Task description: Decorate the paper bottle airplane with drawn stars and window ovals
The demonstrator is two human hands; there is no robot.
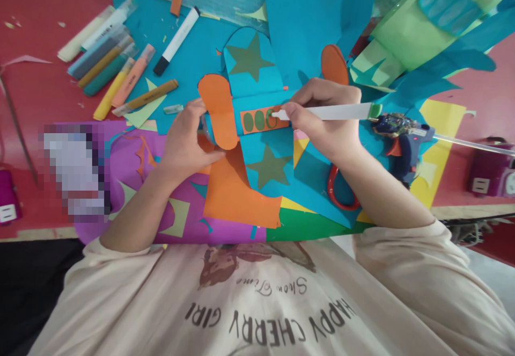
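Note:
My right hand [328, 117] grips a white marker pen [338, 112] with a green end. Its tip touches an orange strip [244, 122] bearing green ovals; the rightmost oval is outlined and partly filled. The strip lies across a blue paper craft [261, 101] with a dark olive star [251, 56] above and another star [270, 167] below. At the craft's left end my left hand [187, 136] is curled round the edge, thumb below and fingers above, beside an orange rounded paper piece [219, 111]. Part of what its fingers hold is hidden.
Several markers [100, 50] lie at the upper left, with a black-capped marker [177, 42] nearer the middle. A glue gun [406, 141] rests right of my right hand. Red-handled scissors [341, 189], a phone [74, 171] and paper scraps [177, 216] lie around.

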